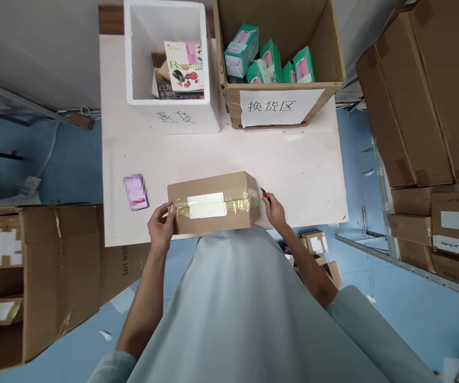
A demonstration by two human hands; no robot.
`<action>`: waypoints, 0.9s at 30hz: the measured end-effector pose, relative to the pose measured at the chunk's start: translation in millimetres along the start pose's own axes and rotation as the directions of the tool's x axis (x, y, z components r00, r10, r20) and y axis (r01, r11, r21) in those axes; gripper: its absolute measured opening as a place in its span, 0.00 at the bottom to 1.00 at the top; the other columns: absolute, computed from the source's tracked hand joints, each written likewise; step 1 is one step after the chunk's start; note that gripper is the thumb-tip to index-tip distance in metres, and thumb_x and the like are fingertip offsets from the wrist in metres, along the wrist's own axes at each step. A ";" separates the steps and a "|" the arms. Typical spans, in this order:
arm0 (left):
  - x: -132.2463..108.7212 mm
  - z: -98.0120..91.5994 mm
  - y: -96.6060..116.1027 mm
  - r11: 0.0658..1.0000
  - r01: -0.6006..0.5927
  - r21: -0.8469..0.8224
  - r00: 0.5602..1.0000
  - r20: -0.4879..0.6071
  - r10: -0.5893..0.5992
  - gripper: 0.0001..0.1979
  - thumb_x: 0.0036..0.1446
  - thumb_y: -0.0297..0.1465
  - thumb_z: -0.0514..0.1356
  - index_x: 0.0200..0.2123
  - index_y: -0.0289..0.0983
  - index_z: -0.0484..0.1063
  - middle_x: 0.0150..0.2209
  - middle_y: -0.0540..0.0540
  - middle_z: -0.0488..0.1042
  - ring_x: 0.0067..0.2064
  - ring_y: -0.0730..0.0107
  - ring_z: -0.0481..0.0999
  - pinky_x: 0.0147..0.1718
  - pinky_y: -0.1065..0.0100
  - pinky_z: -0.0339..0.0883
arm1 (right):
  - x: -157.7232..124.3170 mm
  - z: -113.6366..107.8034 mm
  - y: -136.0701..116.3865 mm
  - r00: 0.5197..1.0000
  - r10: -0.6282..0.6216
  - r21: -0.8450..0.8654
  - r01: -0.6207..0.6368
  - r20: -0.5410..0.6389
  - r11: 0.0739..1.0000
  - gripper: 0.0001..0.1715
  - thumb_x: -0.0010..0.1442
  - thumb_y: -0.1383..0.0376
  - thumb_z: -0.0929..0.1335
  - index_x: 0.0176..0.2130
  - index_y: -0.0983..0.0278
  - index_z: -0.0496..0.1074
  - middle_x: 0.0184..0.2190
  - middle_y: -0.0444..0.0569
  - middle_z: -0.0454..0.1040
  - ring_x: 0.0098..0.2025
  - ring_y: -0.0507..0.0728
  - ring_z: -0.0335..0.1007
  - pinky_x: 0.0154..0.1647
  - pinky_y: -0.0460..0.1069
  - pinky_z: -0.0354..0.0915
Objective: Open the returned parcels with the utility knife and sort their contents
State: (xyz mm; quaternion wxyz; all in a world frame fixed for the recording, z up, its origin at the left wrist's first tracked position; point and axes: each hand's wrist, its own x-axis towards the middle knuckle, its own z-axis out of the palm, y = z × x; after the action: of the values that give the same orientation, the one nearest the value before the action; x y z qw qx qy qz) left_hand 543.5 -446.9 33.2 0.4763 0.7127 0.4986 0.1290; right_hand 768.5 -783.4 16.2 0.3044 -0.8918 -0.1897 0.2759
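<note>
A long brown cardboard box [213,186] lies at the front edge of the white table, sealed with clear yellowish tape and bearing a white label [207,206]. My left hand [161,224] grips the box's left end, thumb on top near the tape. In my right hand [275,211] is a small red and black utility knife [266,194], its dark tip pointing up and left. The knife is just off the box's right end, apart from it. My fingers hide most of the knife's handle.
Toward the back of the table [285,165] stand a white foam bin [173,114] with booklets and an open carton [233,103] of green boxes. A phone [136,192] lies at left. Large cartons flank the table: an open one [62,276] left, stacked ones [417,101] right.
</note>
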 end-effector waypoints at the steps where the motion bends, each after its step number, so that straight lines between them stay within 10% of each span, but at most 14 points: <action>1: 2.1 -4.2 -2.1 1.000 0.003 0.006 1.000 -0.004 -0.003 0.28 0.60 0.52 0.66 0.55 0.39 0.79 0.55 0.37 0.83 0.52 0.56 0.84 0.52 0.58 0.80 | 1.4 4.9 -1.8 0.999 0.034 0.027 -0.034 0.019 0.999 0.28 0.81 0.52 0.51 0.62 0.61 0.68 0.51 0.56 0.84 0.50 0.63 0.80 0.53 0.53 0.73; 11: -14.7 1.8 -9.0 0.899 -0.264 0.350 0.958 -0.013 0.286 0.20 0.71 0.39 0.57 0.60 0.42 0.79 0.58 0.34 0.73 0.66 0.44 0.73 0.72 0.39 0.64 | -6.2 -4.7 -43.9 0.996 -0.009 0.184 0.025 -0.087 0.983 0.29 0.79 0.45 0.53 0.55 0.58 0.71 0.46 0.53 0.84 0.47 0.63 0.80 0.50 0.52 0.73; 16: -31.2 62.9 -1.6 0.924 -0.316 0.216 0.937 0.228 0.266 0.25 0.70 0.35 0.56 0.67 0.42 0.74 0.61 0.34 0.75 0.67 0.47 0.74 0.71 0.44 0.68 | -11.9 -68.2 -56.8 0.957 -0.010 -0.007 0.009 -0.290 1.000 0.32 0.80 0.44 0.53 0.60 0.58 0.72 0.46 0.55 0.84 0.44 0.65 0.80 0.47 0.53 0.73; 23: -47.8 145.2 26.8 0.948 -0.315 0.054 0.785 0.576 0.228 0.20 0.70 0.38 0.58 0.61 0.41 0.78 0.55 0.37 0.82 0.53 0.50 0.83 0.57 0.50 0.79 | 5.6 -123.5 -76.0 0.914 -0.263 -0.371 0.139 -0.309 0.918 0.30 0.81 0.56 0.52 0.65 0.63 0.72 0.57 0.62 0.81 0.58 0.68 0.78 0.60 0.58 0.72; 27: -41.2 126.3 54.3 0.969 -0.243 -0.041 0.872 0.428 0.236 0.24 0.75 0.44 0.56 0.66 0.40 0.76 0.64 0.34 0.79 0.58 0.52 0.82 0.59 0.51 0.78 | -1.2 -139.4 -79.3 0.918 -0.261 -0.469 0.097 -0.298 0.878 0.29 0.80 0.57 0.55 0.66 0.63 0.73 0.60 0.64 0.79 0.58 0.69 0.78 0.57 0.59 0.73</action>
State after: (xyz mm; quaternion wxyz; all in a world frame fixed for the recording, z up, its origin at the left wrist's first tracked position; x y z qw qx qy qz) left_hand 639.3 -553.5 24.3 0.5497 0.7830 0.2902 0.0231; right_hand 838.8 -786.2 160.4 0.1459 -0.9504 -0.2731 0.0309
